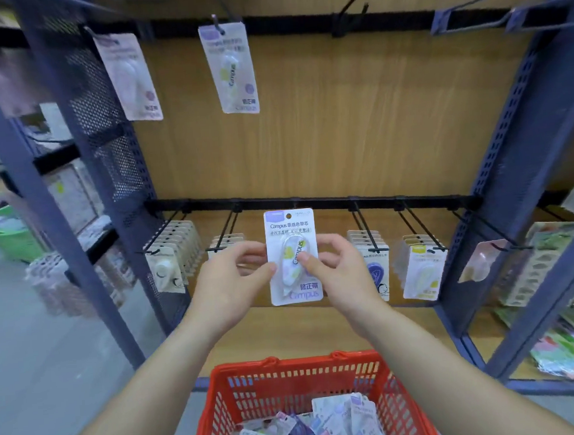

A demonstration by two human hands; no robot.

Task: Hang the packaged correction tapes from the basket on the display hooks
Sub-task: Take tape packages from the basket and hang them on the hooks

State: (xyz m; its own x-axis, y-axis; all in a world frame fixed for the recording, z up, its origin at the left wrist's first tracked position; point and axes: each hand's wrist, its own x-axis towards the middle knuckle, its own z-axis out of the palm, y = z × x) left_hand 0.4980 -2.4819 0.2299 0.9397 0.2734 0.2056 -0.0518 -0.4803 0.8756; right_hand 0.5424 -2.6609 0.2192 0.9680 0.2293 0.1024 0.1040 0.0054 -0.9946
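The rack [504,200] holds rows of hooks [226,229], some bare; the basket [290,366] waits below in easy reach, packs [329,426] inside. The left hand [230,283] and right hand [338,271] pinch one pack [289,224] by its sides, upright, hole [288,215] topmost, likely for threading a hook

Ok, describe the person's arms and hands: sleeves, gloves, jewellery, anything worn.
Nothing worn shows. The left hand and right hand are bare: no gloves, rings or watch visible. The left forearm and right forearm are bare too, no sleeve in view.
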